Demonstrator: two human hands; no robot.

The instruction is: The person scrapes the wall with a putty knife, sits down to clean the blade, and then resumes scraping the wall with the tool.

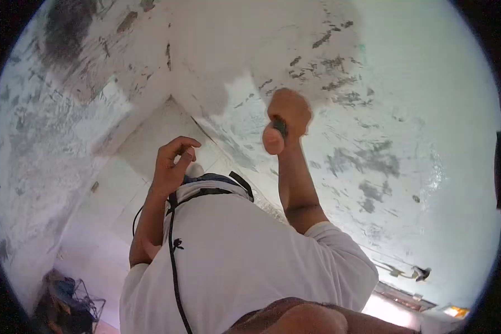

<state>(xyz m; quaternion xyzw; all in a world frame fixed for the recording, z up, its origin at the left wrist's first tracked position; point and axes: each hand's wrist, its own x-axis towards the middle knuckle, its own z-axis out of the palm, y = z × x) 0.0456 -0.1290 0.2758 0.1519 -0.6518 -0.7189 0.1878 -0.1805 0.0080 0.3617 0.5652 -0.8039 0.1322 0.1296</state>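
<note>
My right hand [292,114] is closed in a fist, held up against the patchy wall [373,111] in front of me. A short end of a dark handle [279,127] shows beside the thumb; the rest of that tool is hidden behind the fist. Around it the wall carries white smears over grey rough marks. Lower and to the left, my left hand [175,161] hangs in the air before my body. Its fingers are loosely bent, the thumb stands apart from them, and nothing shows between them.
A second wall [44,145], also smeared white and grey, meets the first in a corner. Pale floor tiles [117,189] lie below. A dark heap [67,303] sits at the lower left. A black cord [175,267] runs down my white shirt. Wires [420,274] stick out at the lower right.
</note>
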